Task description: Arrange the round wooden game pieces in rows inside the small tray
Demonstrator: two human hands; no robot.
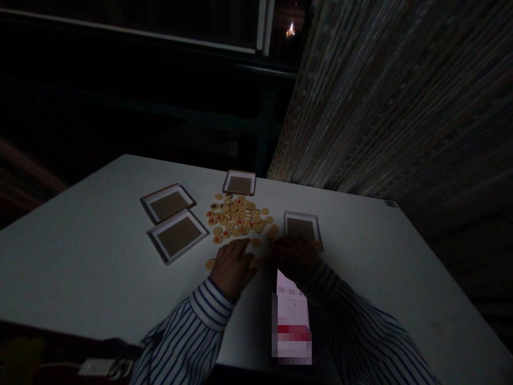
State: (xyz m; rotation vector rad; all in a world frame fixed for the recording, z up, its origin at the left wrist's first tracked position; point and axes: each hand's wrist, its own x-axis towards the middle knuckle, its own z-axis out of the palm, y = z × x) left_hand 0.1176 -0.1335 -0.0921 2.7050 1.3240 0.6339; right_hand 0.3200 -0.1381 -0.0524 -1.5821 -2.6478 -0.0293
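Round wooden Chinese chess pieces [238,216], some with red characters, lie in a loose pile on the white table. At the pile's near edge, my left hand [232,267] rests low with its thumb apart from its fingers, and a few pieces lie beside and partly under it. Just right of the pile is my right hand [294,259], dark in shadow, in front of a shallow box tray [319,227]. Its fingers are too dark to make out, and so is anything in them. A lit phone [292,310] showing a timer lies between my forearms.
Two shallow box trays [191,200] [160,250] lie left of the pile, and another tray [253,187] lies behind it. The white table [92,240] ends near a hanging string curtain [360,107] at the back right. A white power strip [96,368] is at the lower left.
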